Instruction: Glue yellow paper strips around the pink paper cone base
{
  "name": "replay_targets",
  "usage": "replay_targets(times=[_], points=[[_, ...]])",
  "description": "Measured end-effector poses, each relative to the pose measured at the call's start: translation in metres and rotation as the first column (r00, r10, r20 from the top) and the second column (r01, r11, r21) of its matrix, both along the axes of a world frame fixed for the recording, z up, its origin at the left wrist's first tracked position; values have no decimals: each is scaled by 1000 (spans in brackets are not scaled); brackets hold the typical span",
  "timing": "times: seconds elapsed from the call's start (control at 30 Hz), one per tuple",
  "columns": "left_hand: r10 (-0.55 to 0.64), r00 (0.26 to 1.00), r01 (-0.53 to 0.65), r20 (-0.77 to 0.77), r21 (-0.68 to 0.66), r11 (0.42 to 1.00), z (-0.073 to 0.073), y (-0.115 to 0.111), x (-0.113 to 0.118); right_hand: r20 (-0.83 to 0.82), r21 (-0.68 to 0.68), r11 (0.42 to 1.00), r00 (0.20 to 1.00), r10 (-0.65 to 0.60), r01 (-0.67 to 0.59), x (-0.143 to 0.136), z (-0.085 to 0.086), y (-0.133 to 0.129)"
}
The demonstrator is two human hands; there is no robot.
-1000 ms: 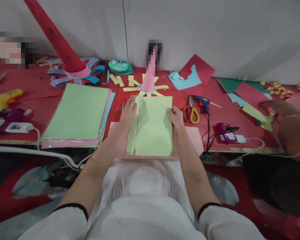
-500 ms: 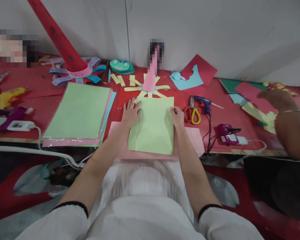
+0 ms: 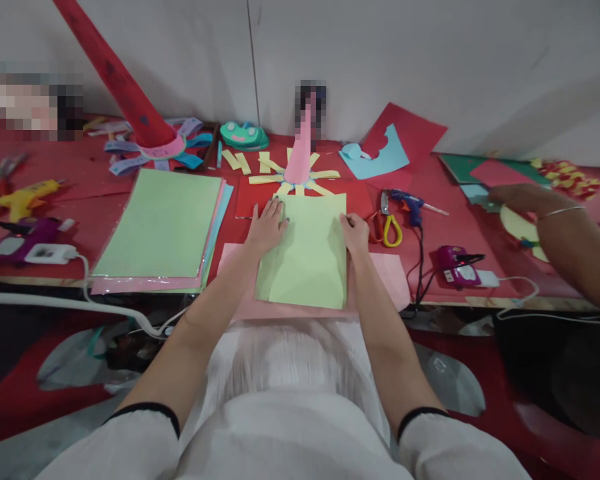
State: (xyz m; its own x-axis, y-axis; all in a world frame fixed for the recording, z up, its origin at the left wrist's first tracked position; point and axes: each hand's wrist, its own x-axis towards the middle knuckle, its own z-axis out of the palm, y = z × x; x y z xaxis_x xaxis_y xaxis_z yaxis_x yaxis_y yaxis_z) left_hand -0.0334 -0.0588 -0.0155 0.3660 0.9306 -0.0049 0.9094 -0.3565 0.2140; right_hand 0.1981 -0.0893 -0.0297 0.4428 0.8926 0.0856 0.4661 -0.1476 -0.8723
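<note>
Light green paper (image 3: 310,253) lies in front of me, folded or layered, with a strip showing along its left side. My left hand (image 3: 269,225) rests on its upper left part with the fingers stretched out. At the right edge, my right hand (image 3: 355,232) pinches the paper between thumb and fingers. Beneath it lies a pink sheet (image 3: 387,273), and behind is a red sheet (image 3: 250,193). Beyond the paper stands a pink paper cone (image 3: 299,160) with yellow strips (image 3: 325,175) spread around its base.
To the left lies a stack of coloured paper (image 3: 157,223). Yellow-handled scissors (image 3: 391,223) and a blue glue gun (image 3: 410,205) are at right, near a purple power adapter (image 3: 457,267). A co-worker's arm (image 3: 565,220) reaches in from the right. A tall red cone (image 3: 125,87) stands back left.
My left hand has slid slightly right over the paper, and the strip at its left looks narrower. My right hand keeps its pinch. The co-worker's hand has moved left.
</note>
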Motion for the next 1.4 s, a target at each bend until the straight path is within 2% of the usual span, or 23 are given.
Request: replay_targets(times=[0.3,0.6,0.83,1.07,1.2,1.4], points=[[25,998,-25,-62,-8,1000,-1,-2,3,47,-4,1000,999,-13,14,-2,5,-3],[16,998,-18,-64,-27,999,1,-2,4,47,-5,1000,999,-7,7,1,1,-1],[10,998,-13,-56,-40,999,2,-1,3,-98,6,998,994,-55,56,4,-1,0],[8,998,-11,-59,-35,999,0,-1,3,-147,71,997,989,30,-19,7,-8,1],[5,999,-7,-52,-34,999,0,-1,3,-121,104,994,991,55,-42,7,-13,1],[9,999,-11,-43,-43,999,2,-1,3,-91,79,995,993,71,-64,6,-8,-1]])
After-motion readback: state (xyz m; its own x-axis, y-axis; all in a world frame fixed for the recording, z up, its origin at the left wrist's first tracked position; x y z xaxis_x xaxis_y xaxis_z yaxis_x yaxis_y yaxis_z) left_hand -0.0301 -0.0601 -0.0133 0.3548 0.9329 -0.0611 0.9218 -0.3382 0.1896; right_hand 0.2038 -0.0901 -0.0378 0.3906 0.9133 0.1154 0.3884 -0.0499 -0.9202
